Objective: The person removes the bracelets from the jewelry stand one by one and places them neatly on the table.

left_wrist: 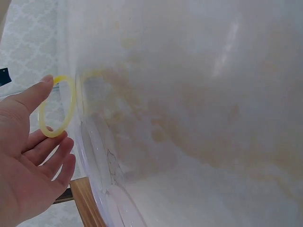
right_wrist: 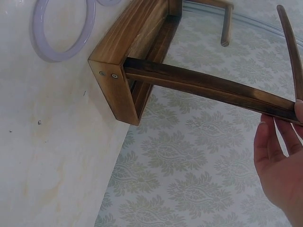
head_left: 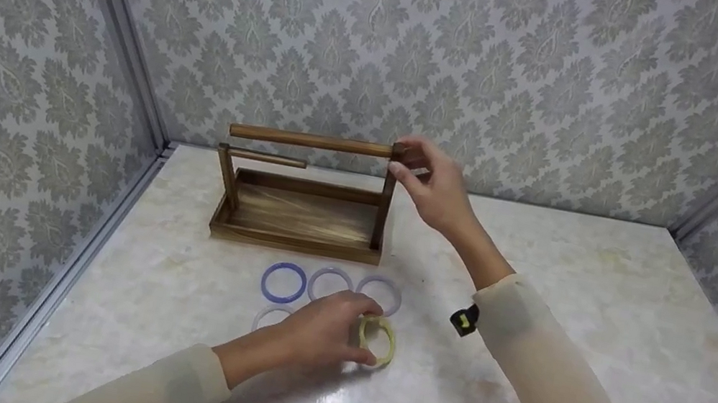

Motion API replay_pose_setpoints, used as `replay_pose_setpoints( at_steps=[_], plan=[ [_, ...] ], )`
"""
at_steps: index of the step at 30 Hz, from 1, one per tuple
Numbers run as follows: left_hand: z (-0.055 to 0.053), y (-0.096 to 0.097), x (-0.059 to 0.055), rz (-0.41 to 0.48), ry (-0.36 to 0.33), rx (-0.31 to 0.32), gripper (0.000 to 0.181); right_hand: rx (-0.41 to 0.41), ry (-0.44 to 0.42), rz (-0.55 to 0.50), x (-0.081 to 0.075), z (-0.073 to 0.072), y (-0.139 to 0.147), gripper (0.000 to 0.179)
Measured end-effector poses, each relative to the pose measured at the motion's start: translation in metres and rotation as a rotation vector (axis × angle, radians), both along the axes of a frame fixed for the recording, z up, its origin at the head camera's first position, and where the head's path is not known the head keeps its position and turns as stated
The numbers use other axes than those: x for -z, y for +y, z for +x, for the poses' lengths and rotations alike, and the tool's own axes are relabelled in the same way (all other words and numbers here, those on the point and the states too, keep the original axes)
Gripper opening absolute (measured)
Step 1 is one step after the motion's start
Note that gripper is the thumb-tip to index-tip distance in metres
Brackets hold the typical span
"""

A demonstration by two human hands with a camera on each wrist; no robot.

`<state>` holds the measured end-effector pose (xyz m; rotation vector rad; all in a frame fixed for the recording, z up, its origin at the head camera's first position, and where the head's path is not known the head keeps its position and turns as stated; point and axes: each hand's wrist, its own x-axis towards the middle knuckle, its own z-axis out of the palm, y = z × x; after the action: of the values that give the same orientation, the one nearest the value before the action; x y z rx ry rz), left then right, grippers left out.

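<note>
My left hand (head_left: 323,330) pinches a yellow bangle (head_left: 391,347) between thumb and fingers, low over the table. In the left wrist view, the bangle (left_wrist: 73,101) stands on edge, thumb at its top and a fingertip at its lower rim. My right hand (head_left: 437,189) holds the top of the right post (head_left: 384,209) of a brown wooden rack, where the long upper bar (head_left: 311,141) joins. This rack has a shallow tray base (head_left: 297,244) and a shorter, lower bar (head_left: 268,158) on its left post.
In front of the rack lie a blue bangle (head_left: 280,300) and two pale purple bangles (head_left: 333,270). Another pale bangle (head_left: 260,314) is partly hidden by my left hand. Patterned walls (head_left: 370,50) close off the table (head_left: 568,302) at the back and sides.
</note>
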<state>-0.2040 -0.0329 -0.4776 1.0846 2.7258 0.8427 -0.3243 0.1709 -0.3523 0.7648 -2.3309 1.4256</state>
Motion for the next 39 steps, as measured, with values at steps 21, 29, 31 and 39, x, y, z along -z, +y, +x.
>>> replay_pose_setpoints(
  at_steps=[21, 29, 31, 39],
  plan=[
    [0.003, -0.002, 0.011, -0.029, 0.114, 0.095, 0.059, -0.011, 0.002, -0.005, 0.002, 0.0, 0.001, 0.037],
    [0.001, -0.001, 0.013, -0.021, 0.107, 0.098, 0.056, -0.007, 0.011, -0.004, 0.001, -0.001, -0.001, 0.036],
    [0.001, -0.001, 0.013, -0.016, 0.102, 0.097, 0.057, -0.006, 0.012, -0.002, 0.001, -0.001, -0.001, 0.036],
    [0.001, -0.001, 0.014, -0.017, 0.099, 0.101, 0.062, 0.001, 0.019, -0.008, 0.002, -0.002, 0.0, 0.034]
  ],
)
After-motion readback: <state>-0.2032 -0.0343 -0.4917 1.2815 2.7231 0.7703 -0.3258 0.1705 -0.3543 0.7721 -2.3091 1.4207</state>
